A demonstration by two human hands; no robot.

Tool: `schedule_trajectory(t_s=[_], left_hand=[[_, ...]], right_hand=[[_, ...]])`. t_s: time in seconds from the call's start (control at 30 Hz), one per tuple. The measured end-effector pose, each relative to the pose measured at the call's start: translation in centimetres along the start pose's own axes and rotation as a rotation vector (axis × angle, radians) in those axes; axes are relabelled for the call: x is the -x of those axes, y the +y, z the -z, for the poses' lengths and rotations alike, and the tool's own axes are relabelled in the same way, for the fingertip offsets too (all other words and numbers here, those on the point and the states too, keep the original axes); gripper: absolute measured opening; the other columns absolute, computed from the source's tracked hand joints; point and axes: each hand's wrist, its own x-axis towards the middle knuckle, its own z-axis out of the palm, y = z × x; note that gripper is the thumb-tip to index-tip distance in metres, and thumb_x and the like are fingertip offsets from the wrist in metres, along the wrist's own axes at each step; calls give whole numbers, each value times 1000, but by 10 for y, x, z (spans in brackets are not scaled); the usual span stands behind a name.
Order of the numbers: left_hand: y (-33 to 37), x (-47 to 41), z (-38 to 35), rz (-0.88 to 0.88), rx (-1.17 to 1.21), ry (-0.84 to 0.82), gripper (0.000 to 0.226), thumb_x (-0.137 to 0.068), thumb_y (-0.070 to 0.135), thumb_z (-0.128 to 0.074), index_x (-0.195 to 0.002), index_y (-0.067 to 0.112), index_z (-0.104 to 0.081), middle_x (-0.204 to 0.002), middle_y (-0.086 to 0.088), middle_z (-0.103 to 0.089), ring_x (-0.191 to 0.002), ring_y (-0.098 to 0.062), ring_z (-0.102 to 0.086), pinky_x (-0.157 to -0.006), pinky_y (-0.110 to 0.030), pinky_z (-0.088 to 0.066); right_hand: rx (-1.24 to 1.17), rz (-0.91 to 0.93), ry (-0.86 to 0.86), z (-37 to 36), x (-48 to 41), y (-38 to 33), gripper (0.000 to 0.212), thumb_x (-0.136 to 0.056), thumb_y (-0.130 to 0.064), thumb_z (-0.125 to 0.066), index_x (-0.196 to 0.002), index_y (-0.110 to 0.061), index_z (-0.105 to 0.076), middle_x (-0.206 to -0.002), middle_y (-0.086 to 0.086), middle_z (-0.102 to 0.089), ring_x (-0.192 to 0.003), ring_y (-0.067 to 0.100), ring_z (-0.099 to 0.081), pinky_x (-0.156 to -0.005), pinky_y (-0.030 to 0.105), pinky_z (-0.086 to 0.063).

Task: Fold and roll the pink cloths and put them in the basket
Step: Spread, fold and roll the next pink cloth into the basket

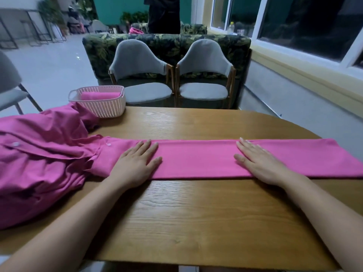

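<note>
A pink cloth (198, 159) lies folded into a long flat strip across the wooden table (196, 213), running from the middle out past the right edge of view. My left hand (137, 163) rests palm down on the strip's left part, fingers spread. My right hand (259, 160) lies flat on it further right. A heap of crumpled pink cloths (39, 158) with buttons sits at the left, touching the strip's left end. The pink perforated basket (102, 107) stands at the table's far left with one rolled pink cloth (98, 95) inside.
Two grey padded chairs (202, 75) stand beyond the table's far edge, with a leaf-patterned sofa (167, 44) behind them. Another grey chair (9, 89) is at the left. A window wall runs along the right.
</note>
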Motion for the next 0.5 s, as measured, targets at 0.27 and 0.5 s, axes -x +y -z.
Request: schedule_trajectory(t_s=[0.27,0.5], left_hand=[[-11,0,-3,68,7,18,75,-102,72,-16,-168,36,-11,-176,4,-4,-162,-13,-1,-131,-39,-4],[14,-7,-5,64,25,31,72,-105,67,-18,-168,33,-10,-177,2,-4,-162,-14,-1,-131,-40,-3]], right_hand=[[-42,-21,79,-1,-15,-47,101,-90,-85,-5,-168,-22,-21,-175,-5,-8,-161,9,-4,-132,40,-2],[-200,273,129,-14,-55,-151,63,-109,-53,-40,-165,-24,-33,-173,-4,-22,-160,7,-11,-131,35,-9]])
